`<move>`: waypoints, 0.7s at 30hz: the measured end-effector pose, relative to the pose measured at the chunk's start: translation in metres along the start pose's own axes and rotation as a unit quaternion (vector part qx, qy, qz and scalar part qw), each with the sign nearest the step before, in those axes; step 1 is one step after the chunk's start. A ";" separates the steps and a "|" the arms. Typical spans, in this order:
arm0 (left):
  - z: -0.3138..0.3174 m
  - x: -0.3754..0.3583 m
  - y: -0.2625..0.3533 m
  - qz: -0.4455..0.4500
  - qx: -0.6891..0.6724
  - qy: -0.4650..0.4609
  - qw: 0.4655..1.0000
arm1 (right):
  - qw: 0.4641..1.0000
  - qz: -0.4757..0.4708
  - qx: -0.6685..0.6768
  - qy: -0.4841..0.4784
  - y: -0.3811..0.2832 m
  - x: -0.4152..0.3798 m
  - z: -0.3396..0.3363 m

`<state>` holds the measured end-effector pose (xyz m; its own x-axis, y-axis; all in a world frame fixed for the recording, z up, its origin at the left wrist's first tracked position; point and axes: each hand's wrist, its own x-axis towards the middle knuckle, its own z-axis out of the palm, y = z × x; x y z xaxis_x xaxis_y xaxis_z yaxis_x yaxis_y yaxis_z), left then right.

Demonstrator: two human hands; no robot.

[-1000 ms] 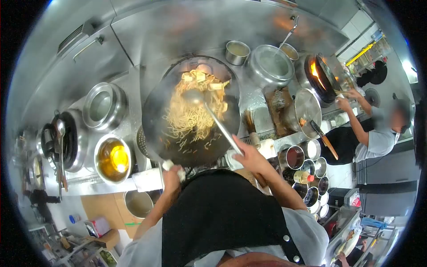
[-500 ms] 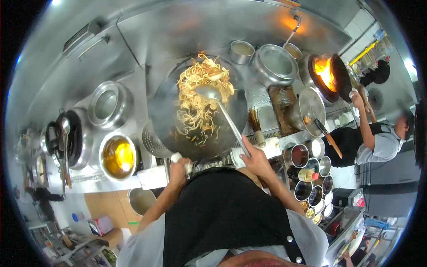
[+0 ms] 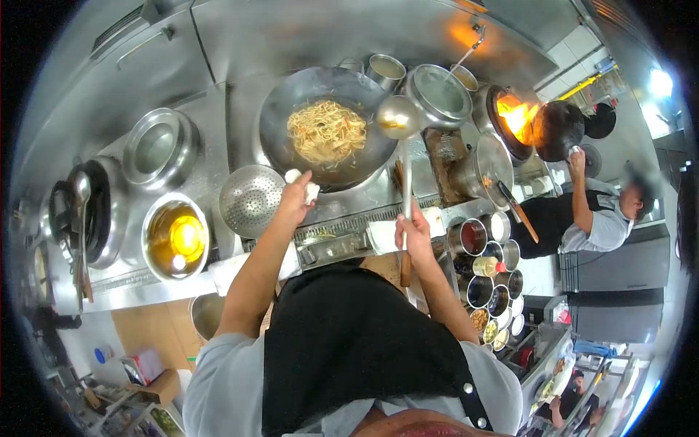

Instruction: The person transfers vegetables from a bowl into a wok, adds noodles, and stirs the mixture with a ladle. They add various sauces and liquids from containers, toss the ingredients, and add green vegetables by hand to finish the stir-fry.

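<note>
Noodles [image 3: 327, 132] lie in a mound inside a dark wok [image 3: 280, 102] in front of me. My left hand [image 3: 297, 198] is closed around a folded white cloth [image 3: 312, 192] at the wok's near left edge, gripping the wok through it. In my right hand [image 3: 415, 237] is a long-handled ladle [image 3: 398, 117], held by its shaft, the wooden end pointing down toward me. The ladle's bowl is outside the noodles, over the wok's right rim. A perforated strainer [image 3: 251, 202] lies just left of my left hand.
A bowl of yellow oil [image 3: 177, 237] stands at the left, near a lidded pot [image 3: 162, 148]. On the right are several sauce containers [image 3: 479, 291] and a cleaning brush partly hidden by the ladle. Farther right, a co-worker [image 3: 582, 211] holds another wok [image 3: 558, 130] beside tall flames [image 3: 515, 116].
Noodles that were spread high up the wok, some seemingly airborne, now sit gathered in it. The wok tipped back and moved away with my left hand. The ladle swung right, out of the noodles.
</note>
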<state>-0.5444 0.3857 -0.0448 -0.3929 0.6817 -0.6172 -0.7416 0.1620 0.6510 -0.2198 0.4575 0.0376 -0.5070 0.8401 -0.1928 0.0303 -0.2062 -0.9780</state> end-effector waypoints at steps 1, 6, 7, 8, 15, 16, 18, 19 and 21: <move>-0.001 -0.009 0.007 -0.018 0.001 -0.005 1.000 | 0.998 0.011 -0.004 0.057 -0.001 0.000 -0.002; -0.009 -0.059 -0.008 -0.046 -0.069 0.002 0.997 | 0.909 -0.085 -0.357 0.199 0.070 0.011 -0.111; -0.016 -0.064 -0.025 -0.023 -0.096 -0.009 0.995 | 0.887 -0.070 -0.414 0.191 0.085 0.014 -0.139; -0.027 -0.070 -0.046 -0.012 -0.042 -0.021 0.999 | 0.843 0.006 -0.509 0.176 0.069 0.006 -0.137; -0.048 -0.195 -0.089 -0.028 0.417 -0.114 0.901 | 0.812 0.040 -0.564 0.145 0.109 0.023 -0.161; -0.044 -0.203 -0.096 0.012 0.534 -0.126 0.836 | 0.808 0.021 -0.567 0.161 0.126 0.032 -0.175; -0.044 -0.212 -0.131 0.065 0.544 -0.131 0.826 | 0.800 0.040 -0.553 0.229 0.127 0.027 -0.174; -0.045 -0.217 -0.144 0.090 0.548 -0.136 0.821 | 0.825 0.026 -0.511 0.241 0.101 0.007 -0.162; -0.031 -0.230 -0.156 0.136 0.652 -0.174 0.725 | 0.848 -0.022 -0.442 0.292 0.107 -0.033 -0.159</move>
<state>-0.3556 0.1814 -0.0181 -0.0977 0.9168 -0.3872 0.5723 0.3701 0.7318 -0.0625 0.4874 -0.0728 -0.0190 0.9956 0.0918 0.7873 0.0714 -0.6124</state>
